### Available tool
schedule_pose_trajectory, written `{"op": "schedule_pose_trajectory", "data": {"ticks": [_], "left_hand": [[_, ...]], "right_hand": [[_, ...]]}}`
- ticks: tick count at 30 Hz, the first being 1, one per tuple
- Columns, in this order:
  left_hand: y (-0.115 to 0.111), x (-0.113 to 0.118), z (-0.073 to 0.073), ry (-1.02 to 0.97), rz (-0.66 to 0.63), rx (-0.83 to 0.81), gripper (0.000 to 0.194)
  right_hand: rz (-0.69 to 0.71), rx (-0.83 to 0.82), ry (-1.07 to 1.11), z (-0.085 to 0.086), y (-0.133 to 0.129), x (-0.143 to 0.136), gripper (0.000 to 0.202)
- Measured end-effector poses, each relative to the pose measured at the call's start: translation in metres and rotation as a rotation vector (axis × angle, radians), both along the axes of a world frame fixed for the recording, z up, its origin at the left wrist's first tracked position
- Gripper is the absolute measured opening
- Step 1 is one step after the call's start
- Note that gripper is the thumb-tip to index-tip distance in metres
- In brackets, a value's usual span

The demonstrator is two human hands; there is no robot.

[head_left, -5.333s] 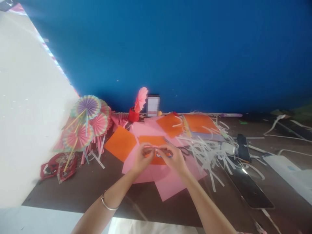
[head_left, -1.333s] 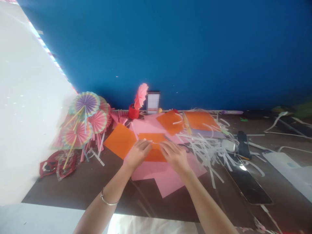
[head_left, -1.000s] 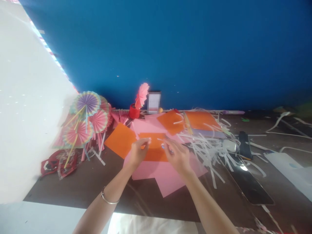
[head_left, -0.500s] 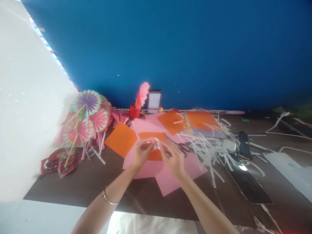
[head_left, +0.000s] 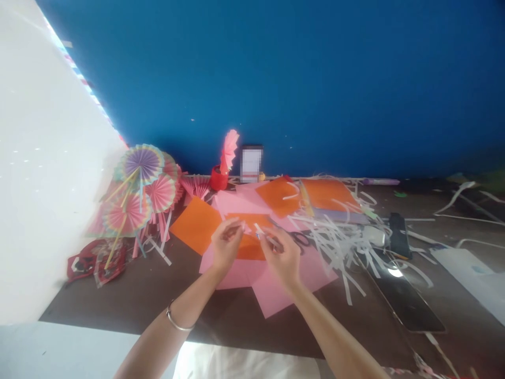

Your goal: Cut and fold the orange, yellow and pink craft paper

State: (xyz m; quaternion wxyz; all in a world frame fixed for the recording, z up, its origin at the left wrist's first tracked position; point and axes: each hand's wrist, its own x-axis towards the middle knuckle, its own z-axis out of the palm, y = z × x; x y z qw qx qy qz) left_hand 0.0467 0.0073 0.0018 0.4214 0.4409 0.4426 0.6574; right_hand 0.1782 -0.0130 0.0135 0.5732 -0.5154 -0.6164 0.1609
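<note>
Paper fans are bunching near white wall; brown tabletop is running to front edge. Left hand is curling nearly closed, hold unclear. Gap is separating right hand, pinching small white strip above orange paper. Scissors, paper strips are hemming right.

Light is strongest at the left, where the smooth white wall washes out nearly to blank, and it fades across the flat blue wall to a murky upper right corner. A shadow darkens the blue behind the round, pleated, pastel paper fans. A hard white glare sits on the long black glass-faced phone. Haze softens everything, blurring the bare left grip, the bare right grip and the narrow white strip at its fingertips. Coarse square mosaic hides the small upright dark-framed screen. The right side of the smooth dark brown tabletop looks stretched
</note>
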Motion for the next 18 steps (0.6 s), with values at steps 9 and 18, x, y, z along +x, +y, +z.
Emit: {"op": "schedule_pose_trajectory", "data": {"ticks": [9,18], "left_hand": [[0.009,-0.001,-0.001,-0.013,0.098,0.054,0.028],[-0.003,0.001,0.001,0.092,-0.084,0.083,0.019]], "right_hand": [[0.011,-0.092,-0.01,0.007,0.006,0.012,0.014],[0.295,-0.34,0.162,0.019,0.002,0.008,0.018]]}}
